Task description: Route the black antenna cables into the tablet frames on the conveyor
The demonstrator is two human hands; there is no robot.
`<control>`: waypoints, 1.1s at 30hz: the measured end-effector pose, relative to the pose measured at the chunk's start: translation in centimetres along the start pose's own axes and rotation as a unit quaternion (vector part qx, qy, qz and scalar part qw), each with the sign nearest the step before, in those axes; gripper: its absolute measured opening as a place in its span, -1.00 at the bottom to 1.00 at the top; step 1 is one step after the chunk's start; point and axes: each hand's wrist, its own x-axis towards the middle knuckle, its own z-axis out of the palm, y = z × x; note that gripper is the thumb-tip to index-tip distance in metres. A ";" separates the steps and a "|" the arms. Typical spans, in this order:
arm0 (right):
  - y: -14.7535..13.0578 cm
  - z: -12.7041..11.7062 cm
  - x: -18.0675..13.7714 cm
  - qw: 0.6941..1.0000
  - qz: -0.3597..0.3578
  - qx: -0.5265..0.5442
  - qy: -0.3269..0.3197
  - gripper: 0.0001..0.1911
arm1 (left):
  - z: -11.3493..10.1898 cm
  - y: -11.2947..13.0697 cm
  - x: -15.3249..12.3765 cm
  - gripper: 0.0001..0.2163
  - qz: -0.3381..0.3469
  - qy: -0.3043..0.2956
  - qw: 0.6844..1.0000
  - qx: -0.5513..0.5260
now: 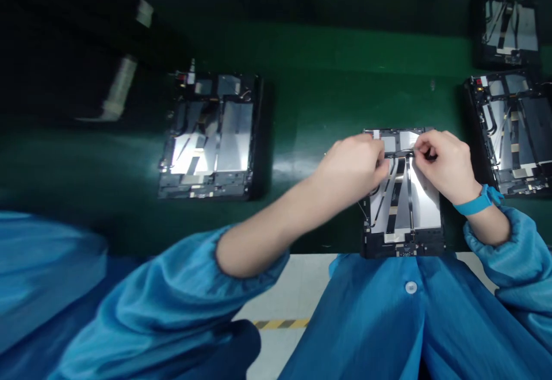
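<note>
An opened tablet-like device (425, 196) lies at the table's front edge, its inside facing up, with silvery panels, black flat cables and small boards. My left hand (356, 164) is over its upper left part, fingers curled and thumb pressed in; what they hold is hidden. Over the upper right part, my right hand (448, 164) has its thumb and forefinger pinched together at the end of a thin dark wire (403, 151). This wire runs across the device between both hands. A blue band circles my right wrist.
Another opened device (235, 138) lies to the left on the green table (310, 98). Two more devices, one nearer (513, 133) and one farther (511, 23), are at the right. A blue sleeve (43, 276) shows at the left edge. Dark equipment fills the upper left.
</note>
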 end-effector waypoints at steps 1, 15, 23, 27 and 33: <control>0.0 -0.1 -0.1 1.000 -0.016 -0.008 -0.018 -0.80 | 0.7 0.8 -0.6 -0.85 -0.016 0.007 1.000 0.005; 1.4 0.0 -3.5 0.957 0.193 0.205 0.065 -0.94 | 3.8 2.8 -1.3 -0.92 0.019 0.132 0.987 -0.086; 1.5 0.1 -3.2 0.946 0.223 0.223 0.070 -0.90 | 3.0 1.6 4.8 -0.84 0.110 0.013 0.981 -0.157; 1.5 -0.1 -3.1 0.947 0.217 0.228 0.068 -0.89 | 2.0 1.4 5.6 -0.89 0.102 -0.022 0.976 -0.192; 1.6 -0.2 -3.1 0.945 0.226 0.224 0.069 -0.88 | 1.6 1.6 6.0 -0.90 0.086 -0.032 0.972 -0.218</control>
